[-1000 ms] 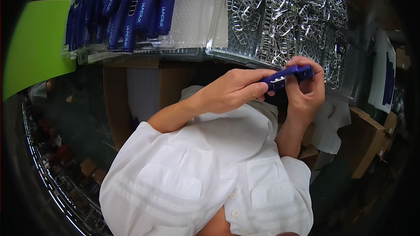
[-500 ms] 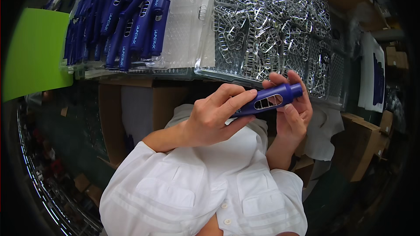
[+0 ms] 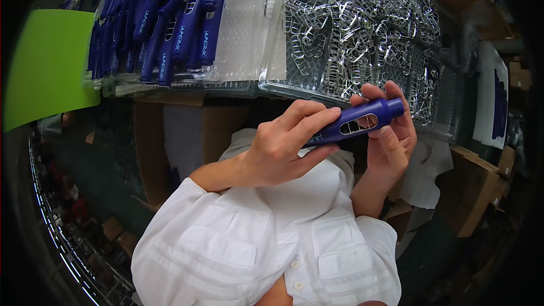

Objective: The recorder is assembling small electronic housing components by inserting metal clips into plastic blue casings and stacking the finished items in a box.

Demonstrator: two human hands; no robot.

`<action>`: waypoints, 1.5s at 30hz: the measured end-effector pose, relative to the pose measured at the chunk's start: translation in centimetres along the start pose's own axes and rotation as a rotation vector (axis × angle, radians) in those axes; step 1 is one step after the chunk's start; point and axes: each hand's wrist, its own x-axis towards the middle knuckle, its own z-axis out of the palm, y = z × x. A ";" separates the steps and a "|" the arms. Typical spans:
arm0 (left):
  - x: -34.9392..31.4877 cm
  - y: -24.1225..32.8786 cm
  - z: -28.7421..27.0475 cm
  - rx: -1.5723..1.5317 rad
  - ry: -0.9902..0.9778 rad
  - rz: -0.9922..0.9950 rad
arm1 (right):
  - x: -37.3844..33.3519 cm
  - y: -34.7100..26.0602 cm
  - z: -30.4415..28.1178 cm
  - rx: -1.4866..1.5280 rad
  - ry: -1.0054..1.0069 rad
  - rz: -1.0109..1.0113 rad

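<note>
A blue plastic tube (image 3: 333, 131) with a silver-framed oval window (image 3: 360, 124) is held slantwise between my hands, its narrower end up to the right. My left hand (image 3: 283, 144) is closed around its lower left part, thumb below and fingers above. My right hand (image 3: 395, 150) grips near the narrow end, thumb against the near side and fingertips behind. Beyond my hands, many loose silver oval frames (image 3: 362, 28) lie heaped in a clear plastic tray (image 3: 300, 92). At the far left, similar blue tubes (image 3: 184, 34) are piled in another clear tray (image 3: 241, 65).
A bright green sheet (image 3: 48, 68) hangs at the left. Below the trays stands an open cardboard box (image 3: 150, 153). More blue tubes (image 3: 500, 105) lie on a white sheet at the right, above another cardboard box (image 3: 476, 192).
The whole view has shifted slightly, so the trays sit a little further right. My hands and the tube are a bit higher and further right, with the same grip.
</note>
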 end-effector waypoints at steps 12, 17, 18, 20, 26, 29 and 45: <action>0.5 1.1 -0.7 -0.011 0.005 -0.014 | 4.2 -1.1 1.4 -0.026 -0.061 -0.069; 0.2 2.1 -1.7 0.120 0.039 0.034 | 5.4 -0.8 2.5 0.115 -0.144 0.024; 0.2 2.3 -1.9 0.130 0.040 0.034 | 5.5 -0.7 2.6 0.149 -0.170 0.048; 0.3 2.5 -2.2 0.170 0.062 0.050 | 5.7 -0.5 3.0 0.158 -0.177 0.041; 0.4 2.0 -2.2 0.208 0.083 0.052 | 6.1 -0.3 3.4 0.142 -0.200 -0.017; 0.7 1.5 -1.8 0.221 0.098 0.060 | 6.4 -0.4 3.0 0.100 -0.210 -0.052; 25.9 -2.2 -8.2 0.747 0.185 0.067 | 2.2 -0.6 -1.0 -0.222 0.032 -0.229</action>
